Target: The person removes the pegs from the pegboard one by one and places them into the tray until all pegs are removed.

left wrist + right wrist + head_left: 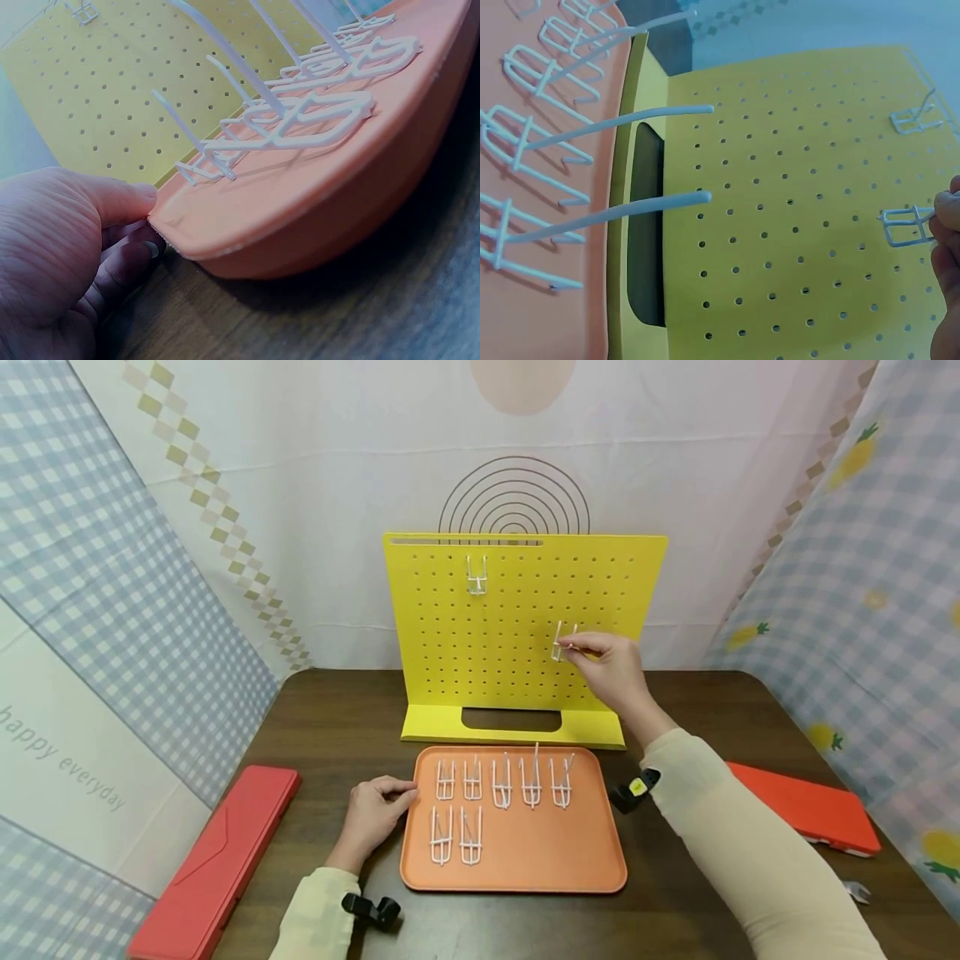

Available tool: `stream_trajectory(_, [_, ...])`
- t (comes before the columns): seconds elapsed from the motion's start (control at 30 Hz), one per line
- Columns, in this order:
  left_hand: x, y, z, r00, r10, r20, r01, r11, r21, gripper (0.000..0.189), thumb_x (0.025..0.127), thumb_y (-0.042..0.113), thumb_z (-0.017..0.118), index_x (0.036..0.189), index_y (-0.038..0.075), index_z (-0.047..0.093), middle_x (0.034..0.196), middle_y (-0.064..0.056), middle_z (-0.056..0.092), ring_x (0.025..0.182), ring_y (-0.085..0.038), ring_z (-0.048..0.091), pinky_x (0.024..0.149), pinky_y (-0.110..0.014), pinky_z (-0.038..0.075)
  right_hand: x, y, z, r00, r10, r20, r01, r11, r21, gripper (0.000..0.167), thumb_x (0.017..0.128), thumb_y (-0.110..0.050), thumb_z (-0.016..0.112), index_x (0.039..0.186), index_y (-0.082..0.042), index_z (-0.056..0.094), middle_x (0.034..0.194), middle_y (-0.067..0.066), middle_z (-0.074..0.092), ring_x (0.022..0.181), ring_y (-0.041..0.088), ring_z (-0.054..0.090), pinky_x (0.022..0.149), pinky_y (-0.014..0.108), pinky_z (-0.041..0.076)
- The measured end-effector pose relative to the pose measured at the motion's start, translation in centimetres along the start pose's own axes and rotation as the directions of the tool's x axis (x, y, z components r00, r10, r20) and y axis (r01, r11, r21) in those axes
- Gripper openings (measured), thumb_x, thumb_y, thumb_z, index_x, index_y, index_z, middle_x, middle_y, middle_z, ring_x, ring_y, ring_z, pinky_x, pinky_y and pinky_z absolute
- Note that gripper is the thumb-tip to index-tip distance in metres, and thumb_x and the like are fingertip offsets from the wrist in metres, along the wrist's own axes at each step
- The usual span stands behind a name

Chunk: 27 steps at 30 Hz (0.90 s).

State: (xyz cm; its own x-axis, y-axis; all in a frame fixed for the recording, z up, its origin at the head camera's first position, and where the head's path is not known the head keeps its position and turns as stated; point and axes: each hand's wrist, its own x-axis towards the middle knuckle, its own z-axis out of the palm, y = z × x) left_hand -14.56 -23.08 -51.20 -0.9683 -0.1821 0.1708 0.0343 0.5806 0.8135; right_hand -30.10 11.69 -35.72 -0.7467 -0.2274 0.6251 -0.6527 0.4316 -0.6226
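My right hand point(611, 672) pinches a white wire pegboard hook point(904, 228) between thumb and fingers, in front of the right half of the yellow pegboard point(465, 652). Whether its prongs sit in the holes cannot be made out. Another white hook point(477, 586) hangs near the board's top, left of centre. With thumb and fingers, my left hand point(373, 817) grips the left rim of the orange tray point(555, 864); in the left wrist view the thumb point(135, 202) lies at the rim. Several white hooks point(471, 843) lie on the tray in two rows.
The pegboard's yellow base point(431, 723) stands just behind the tray on the dark wooden table point(330, 718). A red case point(217, 860) lies at the left, an orange-red case point(810, 806) at the right beside my forearm. A metal wrench end point(857, 892) shows near that sleeve.
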Motion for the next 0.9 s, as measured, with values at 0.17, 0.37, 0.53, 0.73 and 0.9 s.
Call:
stream_trajectory(0.17, [0.0,0.0,0.0,1.000,0.006,0.002,-0.006,1.000,-0.005,0.007,0.082,0.017,0.078,0.089,0.014,0.079,0.087,0.003,0.070,0.076,-0.011,0.064,0.064,-0.025,0.052,-2.0,-0.2,-1.4,1.000,0.003,-0.020,-0.003,1.000,-0.009,0.015,0.086,-0.009,0.072,0.100,-0.013,0.077,0.100,-0.002,0.073,0.098,0.010,0.066,0.081,0.023,0.052])
stream_trajectory(0.37, [0.1,-0.1,0.1,1.000,0.001,0.005,-0.001,1.000,-0.004,0.007,0.083,0.017,0.078,0.089,0.015,0.079,0.086,0.003,0.070,0.076,-0.010,0.064,0.064,-0.025,0.052,-4.5,-0.1,-2.7,0.997,-0.003,-0.082,0.002,1.000,-0.008,0.015,0.085,-0.008,0.073,0.099,-0.011,0.078,0.098,0.001,0.073,0.082,0.001,0.064,0.068,0.013,0.049])
stream_trajectory(0.53, [0.0,-0.2,0.0,1.000,-0.002,0.009,0.002,1.000,-0.005,0.008,0.083,0.017,0.077,0.090,0.015,0.079,0.087,0.003,0.070,0.076,-0.011,0.064,0.064,-0.025,0.052,-6.7,0.0,-3.1,0.990,0.045,-0.137,-0.029,0.993,0.115,0.017,0.084,-0.001,0.072,0.100,-0.005,0.076,0.096,0.012,0.073,0.082,0.001,0.065,0.068,0.015,0.051])
stream_trajectory(0.73, [-0.2,0.0,-0.2,1.000,0.003,-0.001,-0.003,1.000,0.002,0.008,0.082,0.016,0.078,0.090,0.015,0.079,0.087,0.003,0.070,0.075,-0.011,0.064,0.063,-0.024,0.052,-9.3,-0.6,-1.7,0.985,0.116,-0.130,-0.075,0.956,0.283,0.019,0.083,0.009,0.069,0.101,0.006,0.073,0.098,0.025,0.069,0.085,0.004,0.067,0.071,0.018,0.053])
stream_trajectory(0.9, [-0.2,0.1,-0.1,1.000,0.003,-0.005,-0.003,1.000,0.003,0.008,0.082,0.016,0.078,0.090,0.015,0.079,0.087,0.003,0.071,0.075,-0.010,0.064,0.064,-0.024,0.052,-10.8,-1.8,-0.3,0.980,0.160,-0.122,-0.108,0.930,0.352,0.020,0.082,0.008,0.070,0.102,0.007,0.072,0.098,0.018,0.071,0.087,0.007,0.068,0.073,0.021,0.054])
